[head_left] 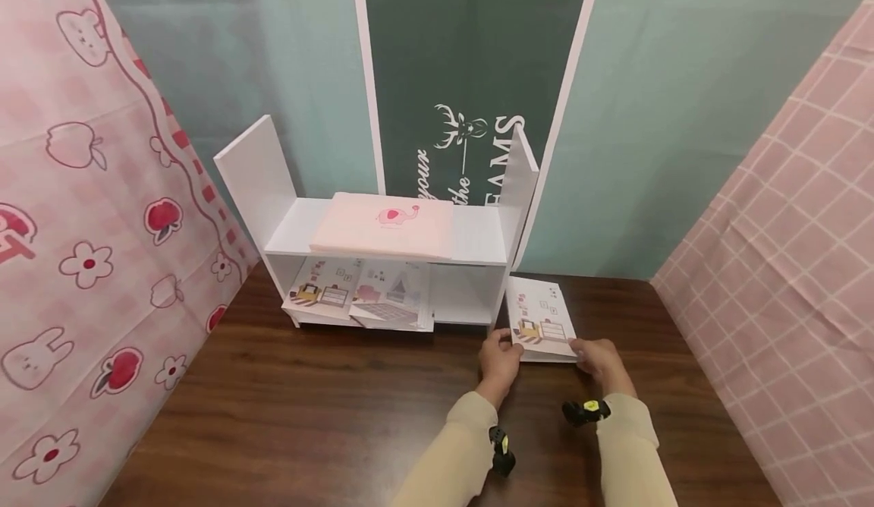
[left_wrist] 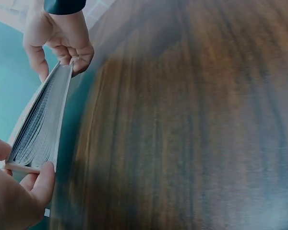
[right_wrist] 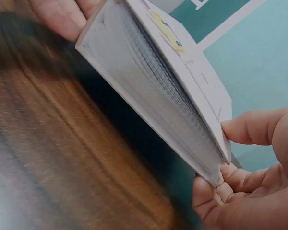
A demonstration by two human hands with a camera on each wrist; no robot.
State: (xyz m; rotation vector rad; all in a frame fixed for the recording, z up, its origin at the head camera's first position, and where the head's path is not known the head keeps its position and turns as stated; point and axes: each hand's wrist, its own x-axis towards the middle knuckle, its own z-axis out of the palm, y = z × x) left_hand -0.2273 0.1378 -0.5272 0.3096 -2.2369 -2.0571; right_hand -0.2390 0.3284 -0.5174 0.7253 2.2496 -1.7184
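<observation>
A thick photo album [head_left: 544, 311] with a pale cover, printed with a yellow digger, is to the right of a small white shelf. My left hand [head_left: 500, 360] grips its near left corner. At the near right corner, my right hand [head_left: 601, 360] pinches it, thumb on the cover and fingers beneath in the right wrist view. The album's page edges [right_wrist: 149, 86] face me between two hard covers. In the left wrist view, both the left hand [left_wrist: 17, 194] and the right hand [left_wrist: 62, 40] hold its ends, and the near edge looks raised off the table.
On the white shelf [head_left: 478, 234], a pink album [head_left: 385, 226] with an elephant lies on the upper board. Two similar albums, one with a digger [head_left: 321, 287] and one with a tent [head_left: 392, 294], lie below. Patterned cloths [head_left: 785, 249] flank the brown wooden table [head_left: 307, 416].
</observation>
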